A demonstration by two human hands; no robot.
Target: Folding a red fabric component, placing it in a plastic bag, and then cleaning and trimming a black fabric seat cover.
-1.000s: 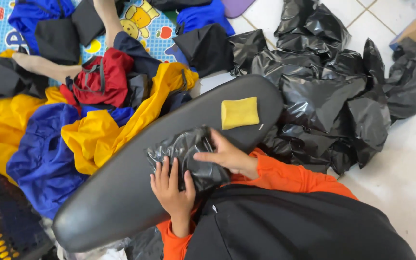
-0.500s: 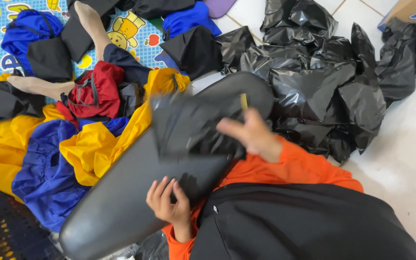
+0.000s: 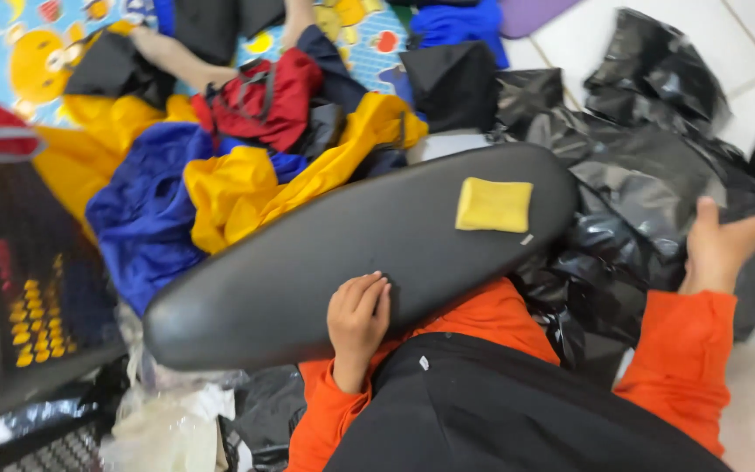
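Observation:
A long black padded board lies across my lap, slanting up to the right. On its upper end rests a small yellow pad. My left hand lies flat on the board's near edge, fingers together, holding nothing. My right hand is stretched out to the right over the heap of black plastic bags, fingers spread and empty. Both my sleeves are orange.
Yellow, blue and red garments are piled left of the board on a colourful play mat. Another person's bare leg lies among them. A dark mesh basket stands at the left. White tile floor shows at the upper right.
My right hand carried a black bag off the board to the right and let it go on the heap. The yellow pad is uncovered again. My left hand stayed at the board's edge.

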